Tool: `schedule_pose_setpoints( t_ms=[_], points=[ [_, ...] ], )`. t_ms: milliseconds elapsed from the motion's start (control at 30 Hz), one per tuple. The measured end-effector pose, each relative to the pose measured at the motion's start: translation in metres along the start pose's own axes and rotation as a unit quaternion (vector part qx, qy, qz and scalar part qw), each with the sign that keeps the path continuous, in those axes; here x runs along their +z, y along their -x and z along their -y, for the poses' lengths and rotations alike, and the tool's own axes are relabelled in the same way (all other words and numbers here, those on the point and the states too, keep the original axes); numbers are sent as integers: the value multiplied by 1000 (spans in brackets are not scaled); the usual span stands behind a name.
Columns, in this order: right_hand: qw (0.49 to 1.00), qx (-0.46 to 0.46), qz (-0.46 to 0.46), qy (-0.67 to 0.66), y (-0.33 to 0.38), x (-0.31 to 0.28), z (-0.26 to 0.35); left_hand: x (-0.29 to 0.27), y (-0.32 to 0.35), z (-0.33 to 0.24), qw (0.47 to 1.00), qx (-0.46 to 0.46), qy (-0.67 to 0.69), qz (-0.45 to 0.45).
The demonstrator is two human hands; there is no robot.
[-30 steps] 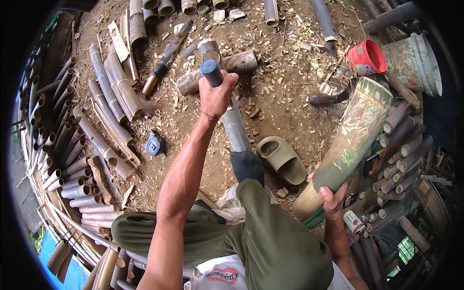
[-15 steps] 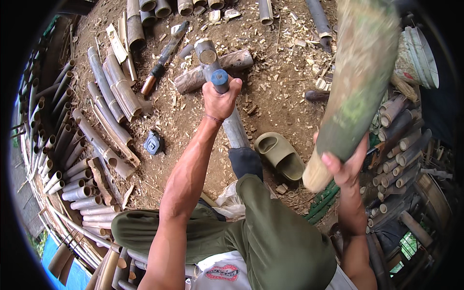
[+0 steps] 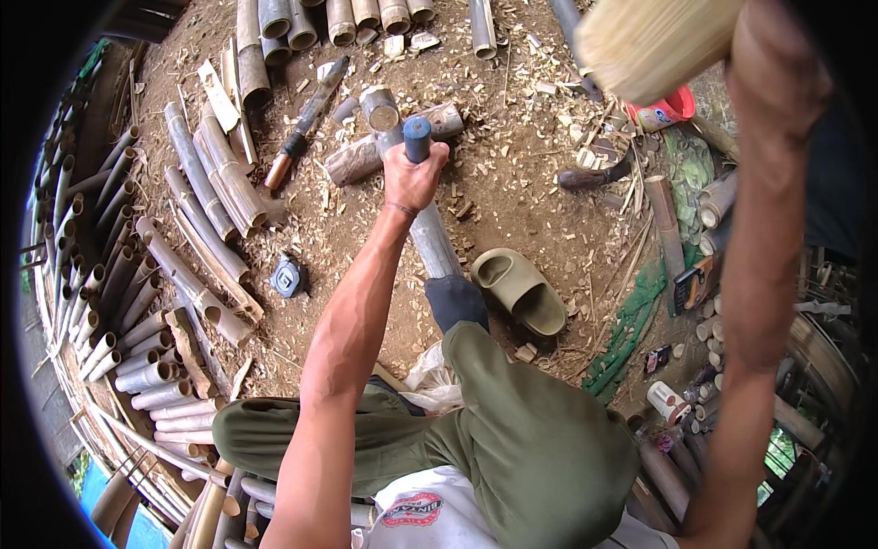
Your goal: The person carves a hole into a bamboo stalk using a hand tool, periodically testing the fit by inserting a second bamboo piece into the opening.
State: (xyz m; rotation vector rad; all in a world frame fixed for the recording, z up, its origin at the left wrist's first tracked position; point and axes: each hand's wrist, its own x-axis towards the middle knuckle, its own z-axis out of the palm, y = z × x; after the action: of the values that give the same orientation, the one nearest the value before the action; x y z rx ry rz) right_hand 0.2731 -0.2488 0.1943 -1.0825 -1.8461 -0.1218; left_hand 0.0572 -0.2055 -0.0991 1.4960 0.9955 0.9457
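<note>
1. Your left hand (image 3: 414, 178) clenches a blue cylinder (image 3: 417, 137) over a grey pole (image 3: 434, 242) laid across a log (image 3: 352, 163).
2. Your right hand (image 3: 777, 73), raised at upper right and blurred, grasps a thick wooden club (image 3: 649, 46).
3. Your dark sock (image 3: 455, 303) meets the pole's near end.

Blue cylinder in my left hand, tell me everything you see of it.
Only the upper end of the blue cylinder shows: smooth-looking, with a round top, perhaps plastic. It sticks up, roughly upright, from the left hand, which grips it and hides the rest. In this view it overlaps the grey pole; whether they touch is hidden.
</note>
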Motion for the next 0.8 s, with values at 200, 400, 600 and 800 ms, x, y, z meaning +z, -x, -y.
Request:
schedule_pose_setpoints(
  t_ms=[200, 400, 600, 800],
  points=[
    [896, 223, 370, 99, 114, 81, 5, -19, 7, 28, 999, -21, -10, 23],
    [922, 346, 145, -95, 160, 51, 4, -16, 37, 4, 999, -41, 11, -2],
    [842, 501, 104, -174, 228, 36, 21, -5, 45, -9, 995, -16, -79, 53],
    [757, 589, 266, -92, 319, 36, 76, 8, 37, -9, 996, -33, -67, 54]
  ],
)
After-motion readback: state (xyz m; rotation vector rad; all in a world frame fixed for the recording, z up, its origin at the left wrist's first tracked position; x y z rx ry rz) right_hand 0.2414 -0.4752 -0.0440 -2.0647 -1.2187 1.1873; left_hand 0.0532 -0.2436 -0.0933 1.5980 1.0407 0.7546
